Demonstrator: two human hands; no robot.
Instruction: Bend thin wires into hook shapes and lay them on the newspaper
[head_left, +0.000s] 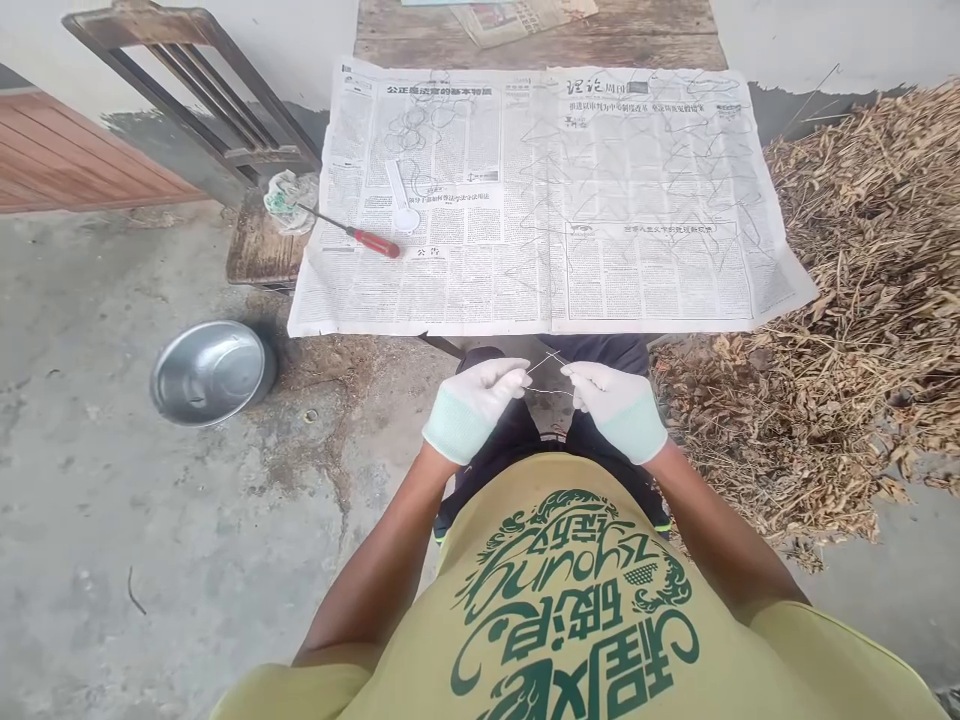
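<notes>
My left hand (484,390) wears a white glove with a pale green cuff, its fingers pinched on a thin wire (546,391). My right hand (609,392), gloved alike, pinches the other side of that wire. Between the hands the wire is bent into a small triangle, its two ends crossing at the top. Both hands hover above my lap, just short of the table's near edge. Newspaper (465,290) covers the table ahead, with several thin bent wire shapes (637,160) spread over its right half and looped ones (424,125) at the upper left.
A red-handled screwdriver (375,242) and a white spoon-shaped piece (403,200) lie on the newspaper's left side. A wooden chair (247,235) holds a crumpled plastic bag (289,200). On the floor at left sits a metal basin (214,372). Dry stalks (847,400) are heaped at right.
</notes>
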